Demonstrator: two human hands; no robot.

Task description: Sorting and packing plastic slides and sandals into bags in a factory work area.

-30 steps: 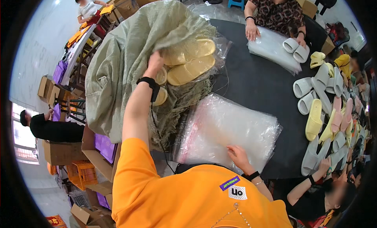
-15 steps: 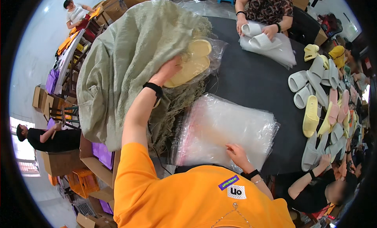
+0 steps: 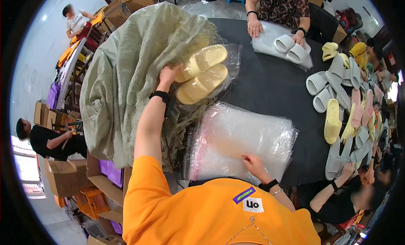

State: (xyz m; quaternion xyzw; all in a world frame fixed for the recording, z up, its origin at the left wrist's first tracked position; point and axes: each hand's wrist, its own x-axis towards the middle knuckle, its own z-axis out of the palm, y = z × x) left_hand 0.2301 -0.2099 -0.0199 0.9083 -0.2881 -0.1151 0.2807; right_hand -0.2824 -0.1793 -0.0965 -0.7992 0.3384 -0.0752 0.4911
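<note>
A pair of pale yellow slippers lies in a clear plastic bag at the mouth of a large grey-green woven sack. My left hand is closed at the left end of this bag, beside the sack's frayed edge; its fingertips are partly hidden. My right hand hovers over or rests on a stack of clear plastic bags with a pinkish strip, its fingers loosely bent and apart, holding nothing. Whether it touches the stack I cannot tell.
Across the dark table, a co-worker's hands rest on white slippers and plastic bags. Many grey, yellow and pink slippers cover the right side. Another person sits at the lower right. Cardboard boxes and an orange crate stand left.
My left hand has drawn left off the slippers, which now show fully and lie turned a little. My right hand has hardly moved. The co-worker's white slippers now lie farther right on the bags.
</note>
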